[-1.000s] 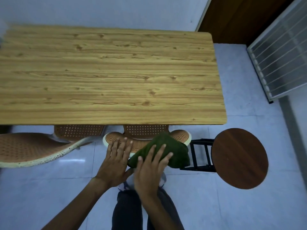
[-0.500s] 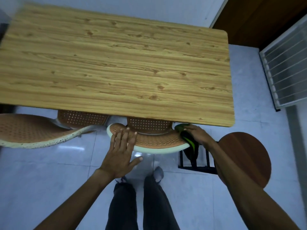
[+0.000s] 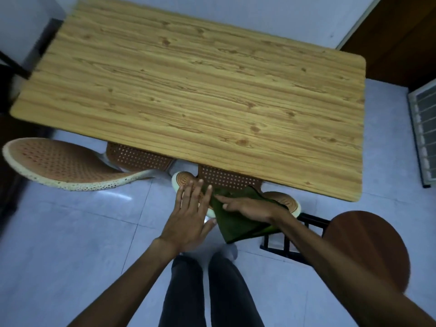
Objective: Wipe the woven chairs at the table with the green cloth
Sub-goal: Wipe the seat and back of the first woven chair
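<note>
A woven brown chair with a cream rim is tucked under the near edge of the wooden table; only its curved backrest top and a strip of perforated seat show. The green cloth is draped over the middle of that backrest and hangs down in front. My right hand presses flat on the cloth, fingers pointing left. My left hand lies flat and spread on the backrest's left end, touching the cloth's edge. A second woven chair stands to the left, also partly under the table.
A round dark wooden stool with a black metal frame stands right of the chair. My legs are on the pale tiled floor below it. A slatted white panel leans at the far right, a dark door behind.
My right hand has dragged the cloth from the backrest's right end back to its middle, next to my left hand. The view has tilted and shifted; my left hand has stayed on the backrest.
</note>
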